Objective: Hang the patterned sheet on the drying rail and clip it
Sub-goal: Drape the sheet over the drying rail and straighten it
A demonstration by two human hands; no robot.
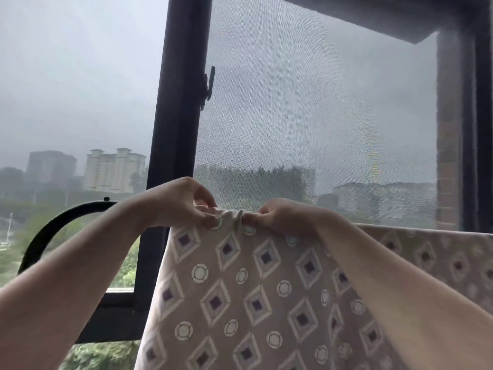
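Observation:
The patterned sheet (240,289), beige with purple diamonds and white rings, hangs in front of me with its top edge stretching right across the window. My left hand (181,204) pinches the bunched top edge from the left. My right hand (277,214) pinches the same edge a little to the right. The two hands almost touch, with a small gathered fold of cloth between them. The sheet hides whatever it hangs over. No clip shows.
A black curved metal bar (53,228) arcs at the left, behind my left forearm. A black window frame post (176,102) with a latch (209,86) stands just behind the hands. A mesh screen (320,116) fills the right window.

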